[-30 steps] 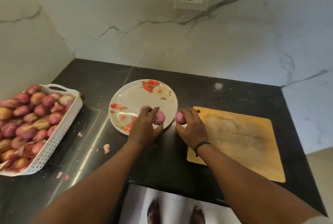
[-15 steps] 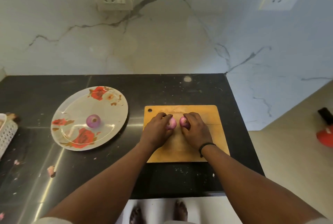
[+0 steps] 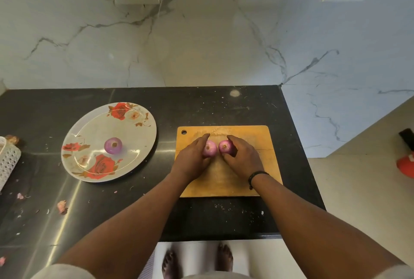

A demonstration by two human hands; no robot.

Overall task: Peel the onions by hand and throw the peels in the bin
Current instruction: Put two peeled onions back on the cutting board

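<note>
Wooden board (image 3: 224, 180), rectangular, hole in one corner, lies on speckled black counter (image 3: 201, 106). Left of board: round floral plate (image 3: 134, 126) holding one peeled purple onion (image 3: 113, 145). On board, two smooth peeled onions sit side by side. Left hand (image 3: 192, 157) cups left onion (image 3: 210, 148); right hand (image 3: 243, 155) cups right onion (image 3: 226, 147), fingers curled round each. Peel scraps (image 3: 61, 206) lie left of board.

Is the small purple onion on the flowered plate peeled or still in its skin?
Peeled: the small purple onion shows smooth, glossy purple flesh, with no dry papery skin, on the flowered plate.
</note>
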